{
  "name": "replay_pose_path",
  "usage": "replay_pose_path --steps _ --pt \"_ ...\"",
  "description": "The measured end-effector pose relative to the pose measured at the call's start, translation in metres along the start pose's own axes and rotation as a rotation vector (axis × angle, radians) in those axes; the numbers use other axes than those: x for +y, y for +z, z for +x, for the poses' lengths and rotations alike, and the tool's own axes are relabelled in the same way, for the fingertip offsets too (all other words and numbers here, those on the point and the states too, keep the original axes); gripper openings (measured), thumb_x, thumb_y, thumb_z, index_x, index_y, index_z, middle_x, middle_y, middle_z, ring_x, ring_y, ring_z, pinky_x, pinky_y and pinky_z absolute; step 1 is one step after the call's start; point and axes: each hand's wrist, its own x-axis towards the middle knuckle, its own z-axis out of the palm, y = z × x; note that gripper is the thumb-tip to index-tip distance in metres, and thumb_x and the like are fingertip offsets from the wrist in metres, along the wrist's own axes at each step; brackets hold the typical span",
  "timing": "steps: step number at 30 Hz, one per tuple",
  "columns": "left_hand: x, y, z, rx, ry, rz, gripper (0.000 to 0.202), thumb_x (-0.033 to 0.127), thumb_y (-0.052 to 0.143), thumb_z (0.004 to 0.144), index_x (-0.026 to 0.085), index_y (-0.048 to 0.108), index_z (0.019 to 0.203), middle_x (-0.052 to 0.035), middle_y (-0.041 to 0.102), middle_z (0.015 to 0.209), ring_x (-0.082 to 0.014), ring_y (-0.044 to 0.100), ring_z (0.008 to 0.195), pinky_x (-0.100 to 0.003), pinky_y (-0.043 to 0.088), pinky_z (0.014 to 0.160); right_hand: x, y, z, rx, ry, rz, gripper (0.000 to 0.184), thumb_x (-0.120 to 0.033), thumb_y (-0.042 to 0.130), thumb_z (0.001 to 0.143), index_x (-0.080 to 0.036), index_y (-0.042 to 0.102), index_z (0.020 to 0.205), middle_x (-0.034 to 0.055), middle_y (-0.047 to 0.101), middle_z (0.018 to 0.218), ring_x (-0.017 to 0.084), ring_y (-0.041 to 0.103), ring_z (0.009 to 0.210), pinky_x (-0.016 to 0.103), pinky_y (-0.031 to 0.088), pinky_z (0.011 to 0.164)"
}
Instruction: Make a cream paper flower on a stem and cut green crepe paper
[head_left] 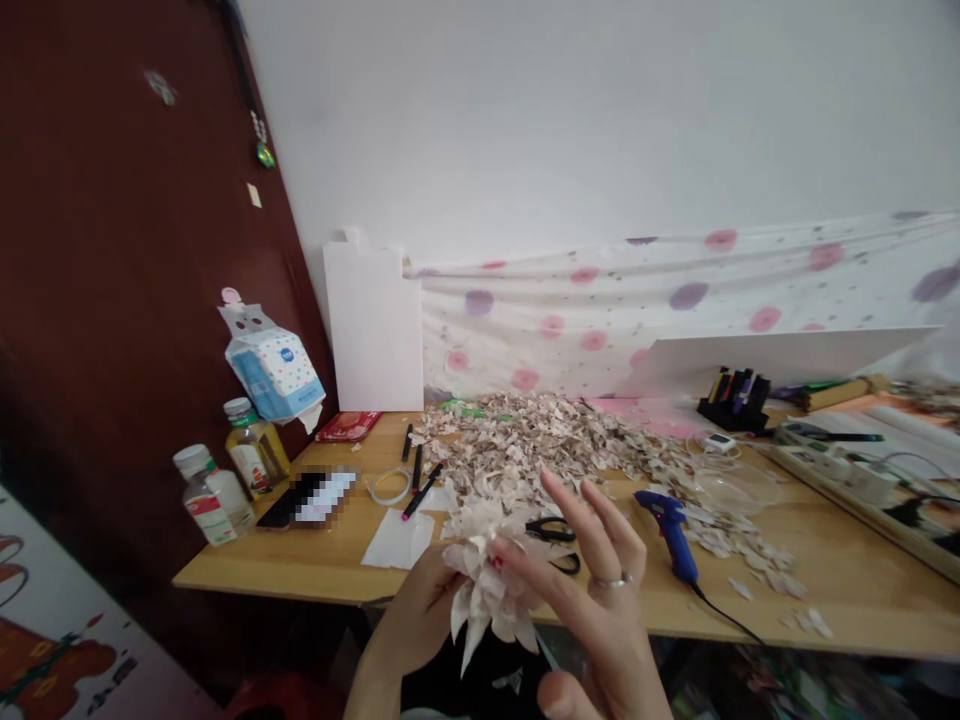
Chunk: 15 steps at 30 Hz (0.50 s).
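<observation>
In front of the table edge, my left hand (412,620) is closed around the underside of a handmade flower (480,605) built of pale, pointed petals. My right hand (604,610), with a ring on one finger, has its fingers spread. Its index fingertip reaches the petals near a small red spot at the flower's middle. Black-handled scissors (551,528) lie behind the flower, partly hidden by it and my right hand. Farther right rests a blue glue gun (673,535) with its cord hanging over the edge.
A heap of dried petals (540,435) spreads over the wooden table (300,578). To the left are pens (417,470), a paper piece (397,540), a phone (289,502) and two bottles (214,495). A power strip (855,500) and pen holder (735,405) stand right.
</observation>
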Motion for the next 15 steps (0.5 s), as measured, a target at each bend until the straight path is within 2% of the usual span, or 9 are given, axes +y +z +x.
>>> replay_pose_path --steps 4,9,12,15 --pt "0.0024 -0.0001 -0.0012 -0.004 0.002 0.035 0.044 0.056 0.051 0.091 0.022 0.078 0.083 -0.0088 0.075 0.093 -0.0252 0.065 0.089 -0.035 0.051 0.086 0.0006 0.0005 0.0018 -0.005 0.046 0.036 0.058 -0.07 0.028 0.096 -0.035 0.063 0.127 0.0026 0.032 0.16 0.041 0.025 0.142 0.061 0.027 0.11" --pt "0.0031 -0.0011 -0.0015 -0.006 -0.04 0.06 0.048 0.059 0.049 0.091 0.021 0.078 0.088 -0.0086 0.075 0.094 -0.0263 0.065 0.092 -0.036 0.05 0.087 0.0003 -0.0007 0.0012 -0.021 0.103 0.123 0.054 -0.064 0.028 0.099 -0.035 0.061 0.129 0.0026 0.031 0.16 0.041 0.022 0.144 0.063 0.022 0.11" --pt "0.006 -0.0019 -0.0015 -0.006 -0.038 0.018 0.054 0.065 0.049 0.087 0.02 0.079 0.091 -0.0097 0.075 0.097 -0.0278 0.065 0.094 -0.037 0.05 0.088 0.0014 -0.0004 -0.0005 -0.048 0.124 0.167 0.051 -0.062 0.031 0.099 -0.036 0.059 0.132 0.0025 0.031 0.161 0.04 0.019 0.145 0.063 0.02 0.112" --pt "0.0065 -0.0027 -0.0011 -0.022 -0.026 -0.038 0.051 0.063 0.049 0.089 0.022 0.079 0.097 -0.0095 0.075 0.102 -0.0284 0.066 0.098 -0.039 0.049 0.094 0.0032 -0.0016 -0.0014 -0.078 0.143 0.206 0.05 -0.062 0.032 0.099 -0.036 0.057 0.135 0.0022 0.032 0.16 0.039 0.017 0.146 0.062 0.02 0.113"
